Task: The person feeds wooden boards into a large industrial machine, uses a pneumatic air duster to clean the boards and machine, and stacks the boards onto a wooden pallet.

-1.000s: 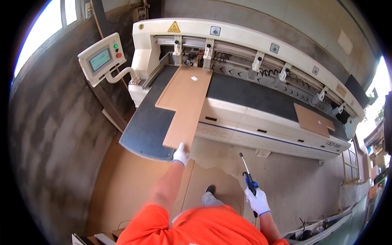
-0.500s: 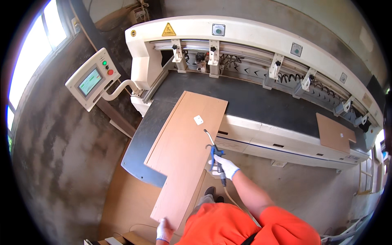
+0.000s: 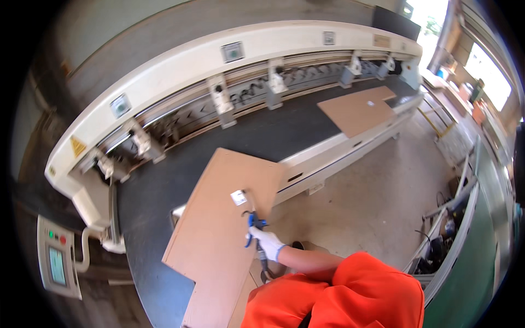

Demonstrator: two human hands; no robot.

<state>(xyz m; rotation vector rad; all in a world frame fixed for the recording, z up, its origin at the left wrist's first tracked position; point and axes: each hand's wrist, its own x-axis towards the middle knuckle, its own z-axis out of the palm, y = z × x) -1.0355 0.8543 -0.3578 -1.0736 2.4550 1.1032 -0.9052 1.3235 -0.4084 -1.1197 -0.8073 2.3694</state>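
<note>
In my right hand [image 3: 267,244], in a white glove, is a blue-and-black air blow gun [image 3: 255,223] with a thin nozzle. My fingers are wrapped round its grip, and a hose fitting [image 3: 263,262] hangs below. The nozzle points over a large wood-coloured panel [image 3: 210,235], close to a small white label [image 3: 238,197] on it. The panel has a notched corner, and its far part lies on the dark machine table [image 3: 147,218]. Its near end runs out at the lower edge of the picture. My left hand is out of view.
A long white machine [image 3: 180,68] with several clamp units spans the back. A second notched panel [image 3: 355,111] lies farther right on its table. The control panel with a screen [image 3: 57,259] is at the lower left. Metal rails and a green surface [image 3: 465,279] stand at the right.
My view has swung to the right, so the machine's far end and the green surface show. My left hand, earlier at the panel's near end, has left the picture. The blow gun stays in my right hand.
</note>
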